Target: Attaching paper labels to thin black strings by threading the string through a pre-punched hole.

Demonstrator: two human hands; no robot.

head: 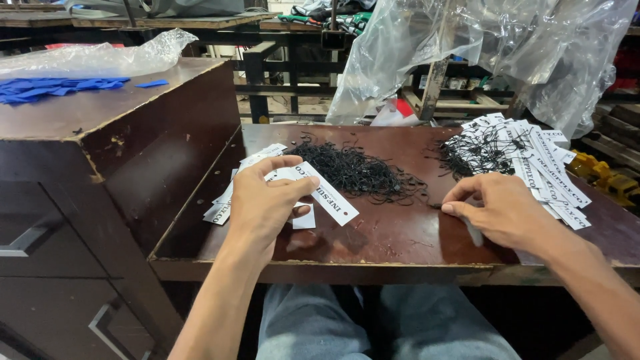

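The left hand [263,200] is curled, thumb and fingers pinched on one end of a long white paper tag [327,192] that sticks out to the right, lifted just above the worktop [393,240]. Under and behind this hand lies a loose stack of white tags [230,200], fanned along the worktop's left edge, with one small white slip [305,219] just below the held tag.

The right hand [507,212] rests low on the worktop near its front edge, fingers half closed, thumb and forefinger tips drawn close together over the wood; whether they pinch a thread cannot be told.

Between the two hands, toward the middle of the worktop, spreads a tangled heap of thin black string loops [357,172]. Past the right hand, at the back right corner, lies a pile of white tags with black strings [527,157] already through them, spilling toward the right edge.

The worktop is dark, scuffed brown wood with a chipped front edge. To its left stands a taller brown cabinet [133,153] with blue cloth pieces [47,88] and a clear plastic bag [100,59] on top. Behind the worktop hangs crumpled clear plastic sheeting [480,40] over wooden frames. A yellow tool [603,175] lies off the right side. The person's grey trousers [373,327] show below the front edge.
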